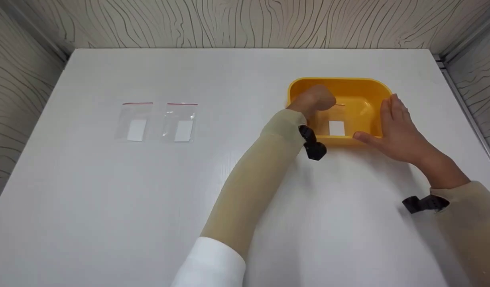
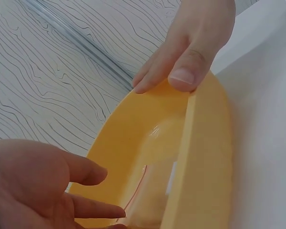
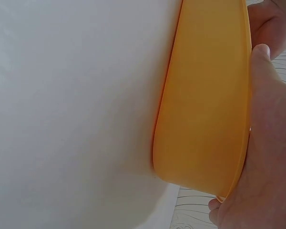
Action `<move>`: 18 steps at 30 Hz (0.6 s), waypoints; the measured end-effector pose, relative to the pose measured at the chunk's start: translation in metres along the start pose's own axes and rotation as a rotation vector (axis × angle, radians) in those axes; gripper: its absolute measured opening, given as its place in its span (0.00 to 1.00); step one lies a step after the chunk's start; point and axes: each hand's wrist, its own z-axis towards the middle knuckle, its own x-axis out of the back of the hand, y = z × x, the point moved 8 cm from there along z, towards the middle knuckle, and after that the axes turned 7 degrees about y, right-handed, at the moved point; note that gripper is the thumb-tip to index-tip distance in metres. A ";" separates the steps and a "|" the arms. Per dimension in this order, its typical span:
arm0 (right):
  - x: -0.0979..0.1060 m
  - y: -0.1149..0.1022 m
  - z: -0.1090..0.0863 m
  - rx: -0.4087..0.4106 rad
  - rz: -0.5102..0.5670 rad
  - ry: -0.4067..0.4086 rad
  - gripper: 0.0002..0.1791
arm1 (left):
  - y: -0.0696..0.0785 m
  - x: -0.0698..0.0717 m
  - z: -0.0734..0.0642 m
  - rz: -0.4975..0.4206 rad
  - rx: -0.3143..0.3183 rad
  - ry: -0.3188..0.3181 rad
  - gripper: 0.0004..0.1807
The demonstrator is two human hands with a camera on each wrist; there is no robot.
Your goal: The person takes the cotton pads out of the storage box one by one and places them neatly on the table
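Observation:
A yellow plastic tub (image 1: 356, 88) stands at the right of the white table. My left hand (image 1: 317, 97) reaches into its left part. In the left wrist view, the left thumb is apart from the fingers (image 2: 97, 208), which are beside the red-edged top of a clear zip bag (image 2: 150, 191). That bag lies on the tub's floor with a white rectangle (image 1: 336, 128) showing. My right hand (image 1: 402, 133) rests on the tub's near right corner, its thumb along the front rim and its fingers extended along the right side.
Two more clear zip bags with red top edges lie side by side on the left of the table, a left one (image 1: 135, 123) and a right one (image 1: 180, 123). Wood-patterned panels (image 1: 245, 24) border the table at the back and sides.

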 end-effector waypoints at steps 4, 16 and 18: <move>0.000 0.001 0.000 0.005 -0.003 -0.001 0.67 | -0.004 -0.002 0.000 -0.047 0.075 -0.009 0.13; 0.001 -0.001 0.001 0.012 -0.014 0.003 0.66 | 0.003 -0.005 0.002 -0.075 -0.060 0.012 0.09; 0.001 -0.001 0.001 0.012 -0.015 0.001 0.66 | 0.002 -0.006 0.001 -0.120 -0.049 0.011 0.08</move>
